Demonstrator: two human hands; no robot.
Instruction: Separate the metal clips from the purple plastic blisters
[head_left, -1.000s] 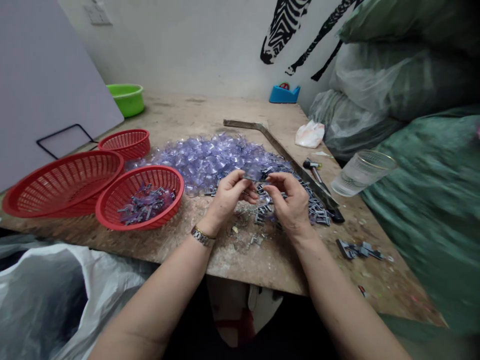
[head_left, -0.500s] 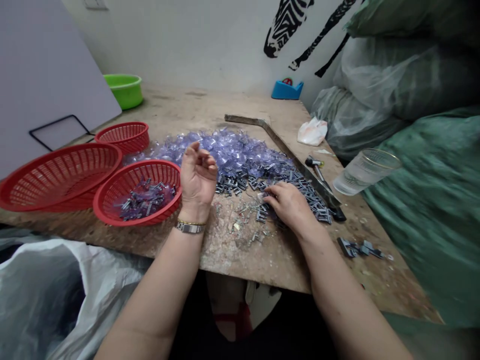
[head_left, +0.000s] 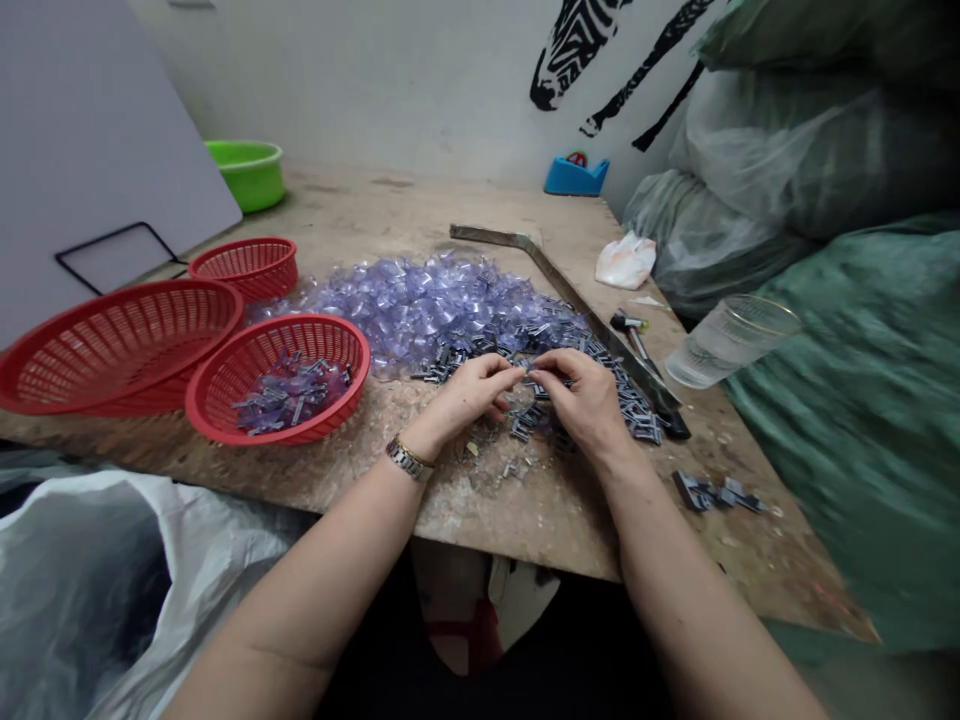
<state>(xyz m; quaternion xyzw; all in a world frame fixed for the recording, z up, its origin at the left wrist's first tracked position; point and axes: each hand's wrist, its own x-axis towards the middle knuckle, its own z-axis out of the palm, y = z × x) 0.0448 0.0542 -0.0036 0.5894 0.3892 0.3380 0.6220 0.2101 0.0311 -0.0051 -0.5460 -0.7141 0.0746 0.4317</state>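
My left hand (head_left: 472,392) and my right hand (head_left: 581,398) meet fingertip to fingertip above the near edge of the pile. Both are closed in a pinch, and whatever lies between the fingertips is too small to make out. Behind them spreads a heap of clear purplish plastic pieces (head_left: 420,300). Small dark grey parts (head_left: 634,410) lie along its right and front sides, some of them under my hands. To the left, a round red basket (head_left: 346,372) holds mixed purplish and grey pieces.
Two more red baskets (head_left: 120,345) stand at left, near a green basin (head_left: 255,180). A bent metal strip (head_left: 570,290) borders the pile at right. Beyond it are a glass (head_left: 731,340), a hammer-like tool (head_left: 636,340), crumpled tissue (head_left: 626,261) and a blue tape dispenser (head_left: 576,178).
My left hand has come down and to the right from beside the red basket, and its fingers have closed near my right fingertips. My right hand has stayed almost in place.
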